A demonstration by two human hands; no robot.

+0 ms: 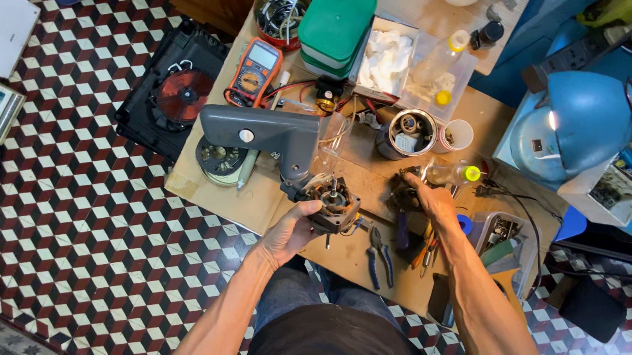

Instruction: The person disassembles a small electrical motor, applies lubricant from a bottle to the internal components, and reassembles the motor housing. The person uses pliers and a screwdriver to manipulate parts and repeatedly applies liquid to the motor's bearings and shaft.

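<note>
Left hand fingers wrapped round the small motor, gripping its lower left side, just below frame centre. Motor shaft facing up at the camera, grey housing arm running off to the upper left. Right hand fingers on a dark part right of centre, grip unclear. Blue pliers flat on the wooden surface below, multimeter further up.

Pliers and screwdrivers between both hands
</note>
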